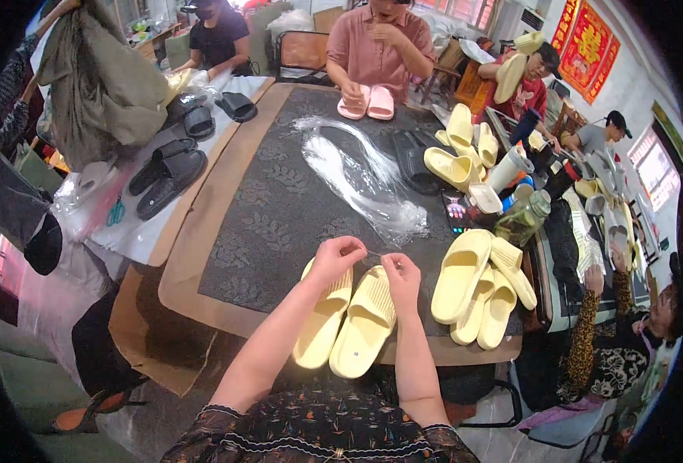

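Observation:
My left hand [337,258] and my right hand [401,276] are both closed in a pinch, with a thin strand [374,253] running between their fingertips. Beneath them, a pair of pale yellow slippers [363,339] stands side by side at the table's near edge, toes pointing away from me; my left hand partly covers the left one. Just beyond my hands, a loose bundle of clear, shiny strands [341,181] stretches across the dark table mat [252,231]. Right of my right hand lie several more yellow slippers [461,282], some leaning on each other.
Beyond the right-hand slippers are a phone [455,212], a glass jar [525,217] and black slippers [414,160]. Across the table, a person handles pink slippers [367,103]. More black slippers [173,181] and teal scissors [115,212] lie on the left table. Other people work around.

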`<state>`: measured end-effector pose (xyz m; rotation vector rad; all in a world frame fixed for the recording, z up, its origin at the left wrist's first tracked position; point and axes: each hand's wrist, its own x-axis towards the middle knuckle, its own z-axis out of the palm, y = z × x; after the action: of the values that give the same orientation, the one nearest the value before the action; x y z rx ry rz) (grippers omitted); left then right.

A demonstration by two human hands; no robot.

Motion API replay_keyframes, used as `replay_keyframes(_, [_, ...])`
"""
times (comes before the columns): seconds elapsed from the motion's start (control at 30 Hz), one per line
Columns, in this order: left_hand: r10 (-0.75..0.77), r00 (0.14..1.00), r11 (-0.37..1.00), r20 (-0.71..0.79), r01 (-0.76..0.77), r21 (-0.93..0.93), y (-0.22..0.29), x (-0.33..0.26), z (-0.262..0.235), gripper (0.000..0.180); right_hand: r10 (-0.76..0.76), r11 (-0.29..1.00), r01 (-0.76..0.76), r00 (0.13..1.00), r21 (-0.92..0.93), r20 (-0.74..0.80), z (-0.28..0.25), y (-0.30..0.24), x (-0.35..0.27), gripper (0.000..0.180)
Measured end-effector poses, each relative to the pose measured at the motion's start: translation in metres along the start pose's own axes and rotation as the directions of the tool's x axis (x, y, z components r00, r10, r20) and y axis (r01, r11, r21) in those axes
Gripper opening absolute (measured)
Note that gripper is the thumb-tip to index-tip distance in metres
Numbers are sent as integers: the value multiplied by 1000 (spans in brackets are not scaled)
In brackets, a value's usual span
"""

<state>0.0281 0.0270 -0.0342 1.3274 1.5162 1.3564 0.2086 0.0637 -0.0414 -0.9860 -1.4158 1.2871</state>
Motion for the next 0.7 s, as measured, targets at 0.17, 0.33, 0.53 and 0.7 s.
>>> replay_keyframes(0.17, [0, 998, 1000, 62, 1, -23, 6, -3, 2, 14, -46, 994, 54, 996, -98, 73, 0, -3, 0, 11])
replay_keyframes(0.33, [-12, 999, 999, 31, 13, -50, 6, -4, 2, 14, 17, 1000, -17, 1000, 0, 9, 0, 3, 0, 13])
replay_keyframes(0.53, [-8, 1000, 999, 21, 8, -34, 6, -5, 2, 15, 5, 977, 21, 993, -212, 121, 2, -5, -1, 13])
replay_keyframes(0.7, [-22, 1000, 996, -13, 21, -84, 6, -3, 1, 14, -15, 1000, 15, 1000, -13, -25, 2, -6, -2, 13])
